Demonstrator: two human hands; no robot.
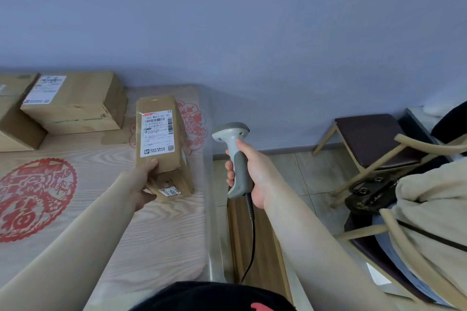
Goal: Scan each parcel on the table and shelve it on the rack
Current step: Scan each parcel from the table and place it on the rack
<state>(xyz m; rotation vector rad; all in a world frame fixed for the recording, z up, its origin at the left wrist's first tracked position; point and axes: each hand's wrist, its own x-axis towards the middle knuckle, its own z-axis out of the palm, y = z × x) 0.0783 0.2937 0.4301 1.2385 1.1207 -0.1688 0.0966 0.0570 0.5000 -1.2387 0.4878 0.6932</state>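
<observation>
The left hand [144, 184] has its thumb laid on the labelled face of a narrow brown cardboard parcel [161, 144] and the rest of the hand wrapped round the near end, so it grasps the box; the other fingers are hidden behind it. The parcel is tilted up, its white shipping label [157, 132] facing the camera, its lower end on or just above the pale wood-grain table [156, 230] near the right edge; contact there cannot be told. The right hand [249, 174] is curled round the dark grey grip of a grey and white handheld barcode scanner [233, 149], its head up and turned toward the parcel, well apart from it, beyond the table edge. A black coiled cable [251, 230] hangs from the handle base.

Farther back on the left of the table lies a larger brown cardboard box [75, 103] with a white label, and another carton [15, 118] just beside it at the frame edge. A red paper-cut decoration [35, 197] lies under the table's clear cover. On the right stand a dark-seated wooden stool [369, 139] and a chair carrying a black handbag [371, 192] and a cream garment [434, 199]
</observation>
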